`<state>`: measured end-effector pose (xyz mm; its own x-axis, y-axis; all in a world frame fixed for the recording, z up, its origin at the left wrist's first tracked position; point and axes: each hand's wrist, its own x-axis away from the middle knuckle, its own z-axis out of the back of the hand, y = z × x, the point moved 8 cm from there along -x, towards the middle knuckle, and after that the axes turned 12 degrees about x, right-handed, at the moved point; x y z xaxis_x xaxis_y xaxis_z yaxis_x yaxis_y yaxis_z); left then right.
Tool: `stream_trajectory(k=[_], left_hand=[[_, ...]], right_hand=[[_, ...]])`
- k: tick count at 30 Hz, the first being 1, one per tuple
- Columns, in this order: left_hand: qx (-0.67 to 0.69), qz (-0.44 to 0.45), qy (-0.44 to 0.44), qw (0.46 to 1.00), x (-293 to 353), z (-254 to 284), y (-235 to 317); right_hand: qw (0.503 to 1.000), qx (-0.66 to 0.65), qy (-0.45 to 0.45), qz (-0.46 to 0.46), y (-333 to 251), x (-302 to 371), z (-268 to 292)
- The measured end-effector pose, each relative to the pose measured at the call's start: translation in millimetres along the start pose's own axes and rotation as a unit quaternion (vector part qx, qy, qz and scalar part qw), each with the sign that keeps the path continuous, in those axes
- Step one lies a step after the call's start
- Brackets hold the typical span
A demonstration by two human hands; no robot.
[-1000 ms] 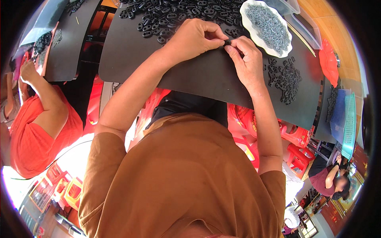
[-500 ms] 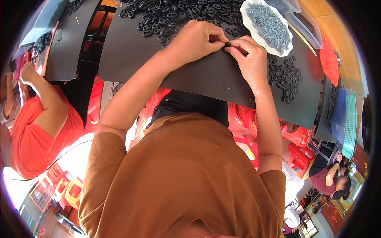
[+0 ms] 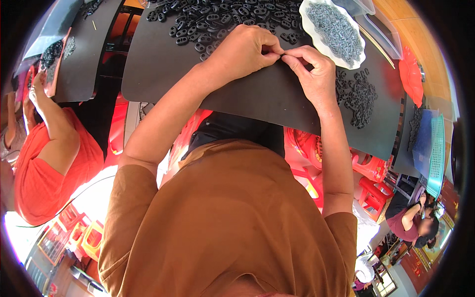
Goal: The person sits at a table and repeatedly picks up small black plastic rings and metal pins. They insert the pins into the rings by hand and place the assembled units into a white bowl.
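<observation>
My left hand and my right hand meet above the dark table, thumb and forefinger pinched on each. Between the fingertips is a small black piece, mostly covered, so its exact shape is hidden. Behind my left hand spreads a heap of black oval pieces with two holes. Beyond my right hand, a white scalloped dish holds many small, shiny, greyish pins or screws. A pile of smaller black parts lies to the right of my right wrist.
A thin pale stick and a clear plastic box lie past the dish. Farther right are a red tray and a teal basket. At left, a person in red sits by another table; red stools stand below.
My hands stay together in nearly the same place; the right has shifted very slightly and less of the black piece shows. The forearm of the person at left has moved.
</observation>
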<state>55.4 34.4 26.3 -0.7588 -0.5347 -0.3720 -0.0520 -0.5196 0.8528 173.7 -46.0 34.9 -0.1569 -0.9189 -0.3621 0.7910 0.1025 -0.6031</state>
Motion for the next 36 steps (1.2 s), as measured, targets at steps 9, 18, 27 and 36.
stream_trajectory(k=[9,18,27,36], left_hand=[[-0.024,-0.045,-0.002,0.999,0,0,11],[-0.033,-0.078,-0.005,0.996,0,-2,11],[-0.039,-0.094,-0.005,0.995,2,-6,10],[-0.040,-0.086,-0.024,0.995,-3,-5,10]], right_hand=[[0.999,0.032,0.016,0.024,-7,1,1],[0.998,0.047,0.024,0.030,-9,1,1],[0.996,0.059,0.002,0.063,-9,0,-3],[0.994,0.086,0.004,0.068,-10,1,-3]])
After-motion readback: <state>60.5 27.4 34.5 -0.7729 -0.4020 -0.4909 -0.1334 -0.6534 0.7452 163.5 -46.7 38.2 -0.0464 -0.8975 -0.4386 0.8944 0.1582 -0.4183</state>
